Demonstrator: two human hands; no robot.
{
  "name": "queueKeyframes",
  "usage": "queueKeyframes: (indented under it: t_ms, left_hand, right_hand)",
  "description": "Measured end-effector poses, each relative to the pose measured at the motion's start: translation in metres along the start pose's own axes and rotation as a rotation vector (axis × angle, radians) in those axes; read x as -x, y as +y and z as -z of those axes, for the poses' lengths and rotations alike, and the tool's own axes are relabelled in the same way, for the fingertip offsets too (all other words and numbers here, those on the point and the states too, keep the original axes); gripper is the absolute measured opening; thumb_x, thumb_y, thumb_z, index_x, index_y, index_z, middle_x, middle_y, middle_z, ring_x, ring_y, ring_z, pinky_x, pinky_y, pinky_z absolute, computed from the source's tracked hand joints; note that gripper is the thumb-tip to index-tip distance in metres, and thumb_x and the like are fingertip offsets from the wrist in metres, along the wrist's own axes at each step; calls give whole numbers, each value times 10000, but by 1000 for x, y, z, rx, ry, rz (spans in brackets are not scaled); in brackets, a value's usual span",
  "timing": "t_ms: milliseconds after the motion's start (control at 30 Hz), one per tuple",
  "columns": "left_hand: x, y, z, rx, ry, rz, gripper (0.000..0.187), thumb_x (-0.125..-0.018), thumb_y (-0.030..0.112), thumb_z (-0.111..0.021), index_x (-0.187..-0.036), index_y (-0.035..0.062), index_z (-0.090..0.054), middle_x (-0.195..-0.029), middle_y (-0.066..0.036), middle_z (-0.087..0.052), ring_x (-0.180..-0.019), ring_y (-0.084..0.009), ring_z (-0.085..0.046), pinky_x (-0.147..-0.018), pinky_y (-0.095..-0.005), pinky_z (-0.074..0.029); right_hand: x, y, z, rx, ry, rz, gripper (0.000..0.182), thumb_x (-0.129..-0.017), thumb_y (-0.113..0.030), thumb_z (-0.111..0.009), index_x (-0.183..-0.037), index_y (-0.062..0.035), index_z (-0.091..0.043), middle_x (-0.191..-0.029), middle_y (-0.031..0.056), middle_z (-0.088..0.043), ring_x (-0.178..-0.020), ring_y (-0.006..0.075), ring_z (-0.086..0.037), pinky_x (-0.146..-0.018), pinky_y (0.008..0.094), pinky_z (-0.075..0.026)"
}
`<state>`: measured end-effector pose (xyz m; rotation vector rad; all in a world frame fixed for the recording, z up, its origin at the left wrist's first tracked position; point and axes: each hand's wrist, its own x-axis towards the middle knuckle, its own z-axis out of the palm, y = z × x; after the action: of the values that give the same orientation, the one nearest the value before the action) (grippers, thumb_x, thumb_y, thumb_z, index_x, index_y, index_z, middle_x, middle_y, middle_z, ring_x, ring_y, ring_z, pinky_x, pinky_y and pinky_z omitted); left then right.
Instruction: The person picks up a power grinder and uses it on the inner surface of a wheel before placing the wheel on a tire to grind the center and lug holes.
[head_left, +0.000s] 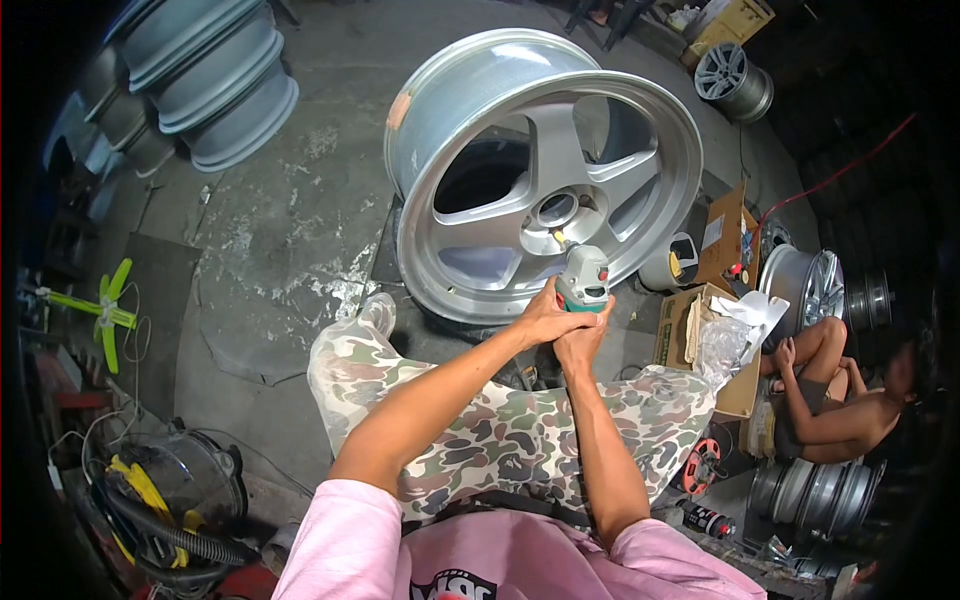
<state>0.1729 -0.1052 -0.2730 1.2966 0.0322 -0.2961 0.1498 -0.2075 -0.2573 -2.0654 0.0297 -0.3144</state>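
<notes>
A large silver five-spoke wheel rim stands tilted in front of my knees. Both hands are wrapped round a small grey and green power tool, whose front end points at the hub of the rim. My left hand grips the tool from the left, fingers closed. On the right side, my right hand is closed round its lower body. The tool's tip, with something yellow at it, is near the recess beside the centre hole; whether it touches the metal I cannot tell.
Stacked rims stand at the upper left. A green fan and a vacuum with a hose are on the left. An open cardboard box is to the right, near a seated person and more rims.
</notes>
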Motion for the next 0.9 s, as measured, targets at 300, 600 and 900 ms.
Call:
queueKeyframes:
  t_ms: [300,600,900]
  left_hand:
    - [-5,15,0,9,-22,18,956,-676,310,-927,-1415,-49,-438,-1303,-162,-628,-1222,-237,-618,-1090,-375,-452]
    - [6,10,-10,51,-16,24,961,-689,315,-926,-1418,-46,-415,-1304,-163,-619,-1221,-236,-612,-1084,-370,-457]
    - [14,7,-16,74,-26,-3,986,-702,306,-917,-1440,-55,-371,-1310,-177,-611,-1221,-249,-615,-1087,-381,-466]
  right_hand:
    - [-6,-14,-1,-80,53,50,645,-786,-137,-811,-1259,24,-405,-1034,192,-685,-984,315,-690,-890,413,-511]
    - [-1,-9,10,-27,22,3,677,-770,-160,-829,-1285,13,-425,-1049,179,-668,-984,308,-664,-889,414,-505]
    - [6,-18,19,-3,4,-34,571,-799,-116,-796,-1234,-14,-441,-1034,169,-659,-964,296,-668,-867,406,-508]
